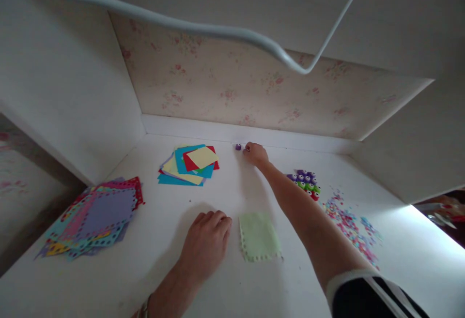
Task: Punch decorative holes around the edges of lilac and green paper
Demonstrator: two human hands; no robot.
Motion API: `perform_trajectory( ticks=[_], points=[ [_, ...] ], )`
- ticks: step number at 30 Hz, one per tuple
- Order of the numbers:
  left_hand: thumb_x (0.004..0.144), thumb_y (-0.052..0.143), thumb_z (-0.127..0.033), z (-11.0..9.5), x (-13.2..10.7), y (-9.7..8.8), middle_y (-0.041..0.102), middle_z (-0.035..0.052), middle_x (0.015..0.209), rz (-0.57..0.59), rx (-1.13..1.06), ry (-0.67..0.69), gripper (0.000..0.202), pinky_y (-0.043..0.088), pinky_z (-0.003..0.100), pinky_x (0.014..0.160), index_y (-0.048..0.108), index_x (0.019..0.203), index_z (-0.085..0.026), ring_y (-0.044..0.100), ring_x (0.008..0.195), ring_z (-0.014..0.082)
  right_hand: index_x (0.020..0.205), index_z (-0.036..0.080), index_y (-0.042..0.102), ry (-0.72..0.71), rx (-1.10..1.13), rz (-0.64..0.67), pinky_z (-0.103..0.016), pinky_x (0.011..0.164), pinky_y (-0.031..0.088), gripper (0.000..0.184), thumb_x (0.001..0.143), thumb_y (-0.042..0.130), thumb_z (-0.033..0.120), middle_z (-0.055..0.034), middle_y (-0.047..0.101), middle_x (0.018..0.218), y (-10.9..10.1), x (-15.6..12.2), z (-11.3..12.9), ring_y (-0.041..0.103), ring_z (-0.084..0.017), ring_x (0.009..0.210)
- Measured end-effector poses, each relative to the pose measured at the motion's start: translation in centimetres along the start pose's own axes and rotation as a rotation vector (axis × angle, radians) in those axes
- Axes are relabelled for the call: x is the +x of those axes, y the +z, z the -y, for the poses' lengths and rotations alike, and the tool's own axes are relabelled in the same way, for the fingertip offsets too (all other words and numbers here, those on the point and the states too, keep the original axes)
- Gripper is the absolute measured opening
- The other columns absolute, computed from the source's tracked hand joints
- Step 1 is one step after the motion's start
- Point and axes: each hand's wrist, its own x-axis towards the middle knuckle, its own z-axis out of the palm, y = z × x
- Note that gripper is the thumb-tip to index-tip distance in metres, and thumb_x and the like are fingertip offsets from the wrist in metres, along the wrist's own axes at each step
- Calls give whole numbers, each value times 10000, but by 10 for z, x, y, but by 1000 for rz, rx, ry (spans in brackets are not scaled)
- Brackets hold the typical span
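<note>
At the back of the white table, my right hand (256,154) is closed in a pinch on a small purple paper punch (247,149), mostly covered by the fingers. Just left of it stands another small purple punch (238,147). My left hand (208,240) rests palm down on the table, its fingers curled together with nothing visible in them. To the right of that hand, not touching it, lies a pale green paper square (258,236) with punched notches along its left and bottom edges.
Several purple, green and red punches (307,182) stand grouped beyond my right forearm, beside scattered paper confetti (350,223). A pile of plain coloured paper (189,165) lies at back left; hole-edged sheets (105,214) are stacked farther left. A white cable (203,30) hangs overhead.
</note>
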Motion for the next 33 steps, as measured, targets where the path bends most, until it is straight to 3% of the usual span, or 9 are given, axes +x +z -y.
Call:
perform_trajectory(
  ticks=[4, 7, 11, 14, 17, 20, 25, 30, 33],
  points=[
    [950, 476, -158, 1, 1, -1, 671, 40, 901, -41, -33, -95, 185, 503, 405, 802, 643, 909, -226, 635, 839, 217, 1087, 157, 645, -29, 110, -44, -366, 901, 510, 234, 881, 610, 262, -117, 690, 1117, -10, -32, 4, 684, -223, 984],
    [950, 475, -165, 1, 2, 0, 663, 51, 996, -72, -120, -166, 173, 518, 406, 838, 628, 1010, -219, 638, 901, 222, 1154, 193, 602, -118, 220, -7, -285, 808, 554, 334, 863, 627, 355, -61, 701, 1072, -10, -81, 13, 713, -159, 887],
    [925, 519, -178, 0, 4, 6, 611, 85, 1164, -133, -228, -174, 308, 519, 408, 918, 543, 1229, -214, 611, 1057, 237, 1148, 210, 612, -458, 564, 231, -314, 833, 582, 355, 837, 674, 368, -43, 701, 1010, -9, -157, 29, 715, -162, 873],
    [905, 555, -198, 0, 3, 12, 584, 98, 1223, -142, -270, -148, 393, 510, 418, 947, 495, 1292, -225, 588, 1120, 246, 1183, 242, 610, -561, 550, 337, -333, 886, 569, 319, 873, 649, 309, -45, 693, 1093, -14, -194, 37, 702, -168, 944],
    [903, 563, -211, 2, 1, 18, 578, 100, 1260, -106, -260, -108, 427, 503, 436, 965, 478, 1321, -232, 579, 1146, 257, 1316, 271, 536, -563, 428, 244, -413, 993, 514, 456, 879, 654, 317, -76, 647, 1252, -23, -209, 30, 634, -217, 1136],
    [912, 566, -234, 4, 1, 22, 585, 97, 1267, -98, -231, -92, 425, 493, 439, 980, 486, 1329, -235, 573, 1159, 263, 1407, 272, 466, -448, 286, 84, -504, 1060, 450, 545, 898, 627, 379, -117, 555, 1384, -30, -221, 6, 528, -268, 1279],
    [931, 560, -219, 3, 6, 23, 648, 64, 1149, -70, -230, -79, 274, 496, 431, 961, 581, 1204, -229, 605, 1059, 238, 1331, 225, 572, -374, 93, 64, -576, 1098, 390, 438, 928, 574, 397, -147, 523, 1423, -24, -247, -38, 480, -315, 1324],
    [929, 575, -191, 3, 7, 22, 678, 50, 1118, -61, -301, -80, 232, 498, 421, 950, 607, 1155, -232, 612, 1034, 226, 1175, 251, 657, -379, 201, 22, -584, 1140, 333, 271, 946, 553, 353, -96, 627, 1303, -18, -256, -46, 579, -267, 1222],
    [922, 593, -193, 5, 7, 22, 692, 44, 1096, -56, -334, -97, 222, 501, 420, 936, 610, 1140, -234, 623, 1017, 223, 1126, 262, 652, -351, 309, 46, -500, 1072, 453, 220, 964, 516, 325, -71, 671, 1213, -22, -257, -43, 633, -229, 1129]
  ],
)
